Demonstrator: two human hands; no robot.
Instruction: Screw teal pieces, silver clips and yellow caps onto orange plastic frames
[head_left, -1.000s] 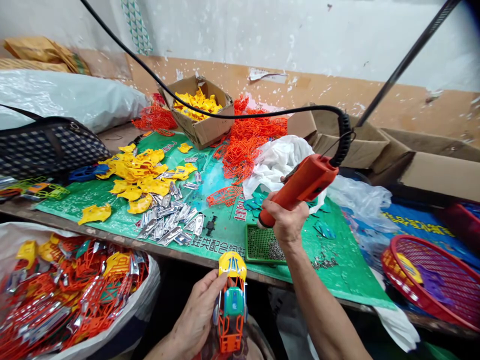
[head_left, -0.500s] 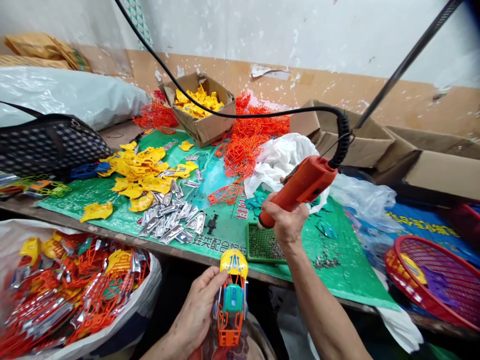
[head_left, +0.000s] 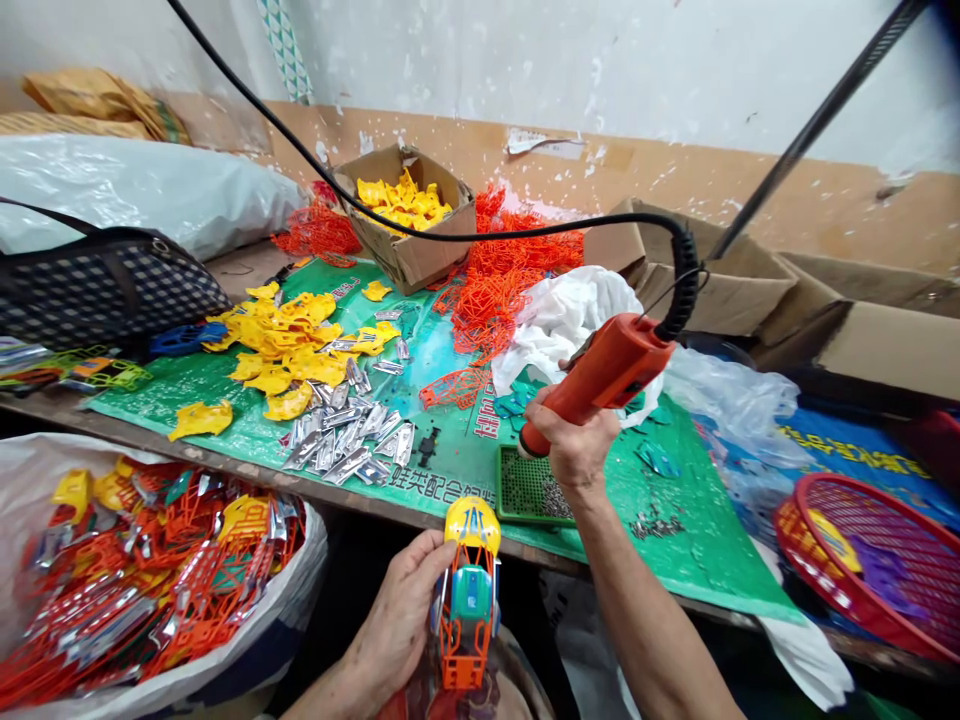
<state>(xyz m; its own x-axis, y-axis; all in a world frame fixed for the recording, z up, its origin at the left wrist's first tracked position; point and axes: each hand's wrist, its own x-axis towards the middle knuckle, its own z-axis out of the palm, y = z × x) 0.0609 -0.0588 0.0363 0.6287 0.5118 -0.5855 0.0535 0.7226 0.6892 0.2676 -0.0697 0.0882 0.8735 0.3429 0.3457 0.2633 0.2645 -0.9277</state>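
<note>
My right hand [head_left: 574, 445] is wrapped round an orange electric screwdriver [head_left: 600, 375] with a black cord, its tip down over a small green screw tray [head_left: 525, 490] on the green mat [head_left: 450, 440]. Below the table edge my left hand [head_left: 401, 620] grips a toy car [head_left: 469, 605] with a yellow nose, teal middle and orange cage frame, held upright near my lap.
Yellow shells [head_left: 289, 345], silver parts [head_left: 345, 440] and orange cages [head_left: 502, 285] lie on the mat. A cardboard box [head_left: 409, 225] of yellow shells stands behind. A white sack [head_left: 150, 570] of assembled toys sits lower left, a red basket [head_left: 874, 560] at right, a chequered bag [head_left: 97, 290] at left.
Both hands stay almost where they were. The view has shifted slightly, and the toy car sits a little lower in it.
</note>
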